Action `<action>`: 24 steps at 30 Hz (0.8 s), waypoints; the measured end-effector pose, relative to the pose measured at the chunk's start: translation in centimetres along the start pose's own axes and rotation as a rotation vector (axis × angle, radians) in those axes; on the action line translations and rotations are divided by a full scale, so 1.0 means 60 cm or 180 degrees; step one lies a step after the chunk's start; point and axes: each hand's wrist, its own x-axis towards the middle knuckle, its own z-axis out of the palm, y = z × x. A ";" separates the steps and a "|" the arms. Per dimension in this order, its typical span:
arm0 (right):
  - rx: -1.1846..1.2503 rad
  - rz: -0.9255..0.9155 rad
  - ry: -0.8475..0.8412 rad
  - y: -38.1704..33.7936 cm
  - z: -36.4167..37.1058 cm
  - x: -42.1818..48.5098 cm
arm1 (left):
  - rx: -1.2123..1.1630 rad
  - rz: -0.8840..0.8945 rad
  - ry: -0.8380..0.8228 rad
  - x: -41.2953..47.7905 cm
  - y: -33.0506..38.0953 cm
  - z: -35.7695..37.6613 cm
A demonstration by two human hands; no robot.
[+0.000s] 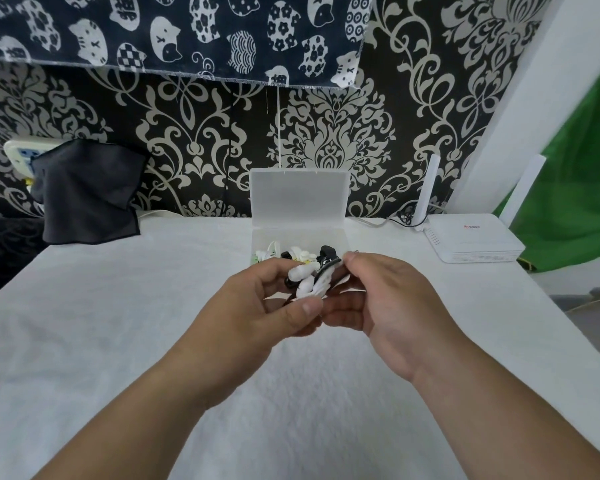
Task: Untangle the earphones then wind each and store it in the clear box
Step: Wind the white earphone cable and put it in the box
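- Gripping black-and-white earphone bundle (310, 280) in left hand (257, 306) and right hand (388, 299), fingers curled, close together.
- Behind: open clear box (298, 199) on white tablecloth (118, 341), damask wallpaper (194, 133).

Damask wallpaper (329, 140); white-covered table (118, 341)

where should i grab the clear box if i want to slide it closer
Grip the base of the clear box by its left and right walls, coming from above. Its lid stands open upright at the back and would likely swing; earphones lie inside.
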 end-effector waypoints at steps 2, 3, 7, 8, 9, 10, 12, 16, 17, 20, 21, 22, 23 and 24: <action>-0.0101 -0.0021 -0.0066 0.001 0.001 -0.003 | -0.0109 0.0013 0.0020 0.000 0.000 0.001; -0.0145 -0.0034 -0.0070 0.002 0.001 -0.003 | -0.0150 0.0002 0.0062 0.000 0.000 0.002; -0.0296 -0.0155 0.0140 0.004 -0.002 -0.001 | -0.0029 0.0027 0.0189 0.002 -0.002 0.004; -0.0352 -0.0222 0.0232 0.003 -0.002 0.000 | -0.0005 0.0014 0.0239 0.003 -0.003 0.003; -0.0394 -0.0292 0.0308 0.003 -0.003 0.001 | -0.0005 -0.0009 0.0289 0.003 -0.004 0.003; -0.0422 -0.0356 0.0355 0.003 -0.003 0.001 | -0.0019 -0.0031 0.0329 0.004 -0.005 0.002; -0.0508 -0.0480 0.0402 0.004 -0.004 0.001 | -0.0052 -0.0064 0.0374 0.004 -0.007 0.002; -0.0650 -0.0639 0.0434 0.005 -0.006 0.003 | -0.0028 -0.0087 0.0353 0.003 -0.006 0.000; -0.0657 -0.0661 0.0438 0.005 -0.006 0.003 | -0.0050 -0.0103 0.0346 0.004 -0.005 0.000; -0.0663 -0.0748 0.0420 0.001 -0.005 0.002 | -0.0025 -0.0150 0.0391 0.004 -0.003 0.000; -0.0683 -0.0803 0.0399 0.000 -0.005 0.001 | 0.0042 -0.0144 0.0431 0.005 -0.002 0.000; -0.0727 -0.0877 0.0364 -0.002 -0.004 0.000 | 0.0123 -0.0134 0.0483 0.005 -0.001 0.001; -0.0782 -0.0960 0.0313 -0.003 -0.004 -0.002 | 0.0208 -0.0128 0.0531 0.005 0.001 0.001; -0.0822 -0.1034 0.0246 -0.005 -0.003 -0.005 | 0.0294 -0.0123 0.0561 0.005 0.002 0.002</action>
